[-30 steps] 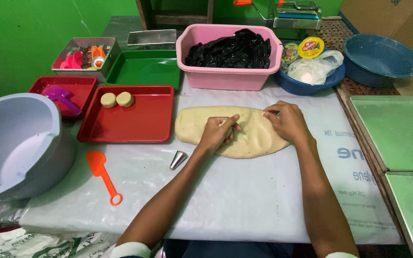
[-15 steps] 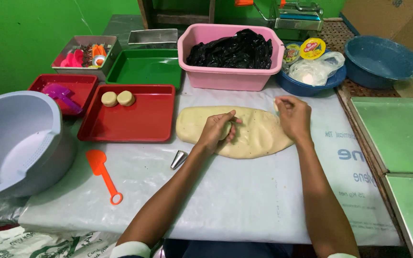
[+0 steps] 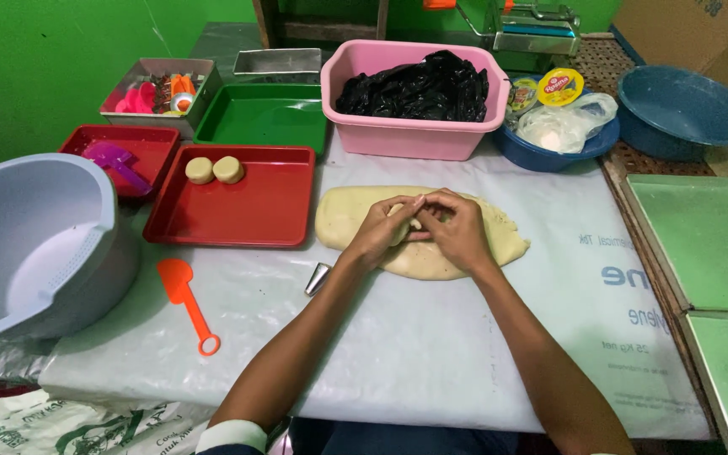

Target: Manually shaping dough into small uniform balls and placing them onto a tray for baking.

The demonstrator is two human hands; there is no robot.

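Note:
A flat sheet of pale yellow dough [image 3: 343, 221] lies on the white plastic table cover. Both hands meet over its middle. My left hand [image 3: 381, 229] and my right hand [image 3: 457, 227] pinch a small piece of dough [image 3: 410, 221] between their fingertips. A small metal cone-shaped cutter [image 3: 318, 279] lies just left of my left forearm. Two round dough discs [image 3: 215, 169] sit at the far left corner of a red tray [image 3: 238, 211].
A large grey bowl [image 3: 31, 244] stands at the left, an orange scoop [image 3: 185, 302] beside it. Behind are a pink tub [image 3: 410, 135] holding black plastic, a green tray [image 3: 263, 118], a second red tray [image 3: 141, 147], blue bowls [image 3: 684, 105]. Green trays [image 3: 709, 236] line the right edge.
My right hand has come from the dough's right end to the middle and joined my left hand. Both now pinch a small piece of dough.

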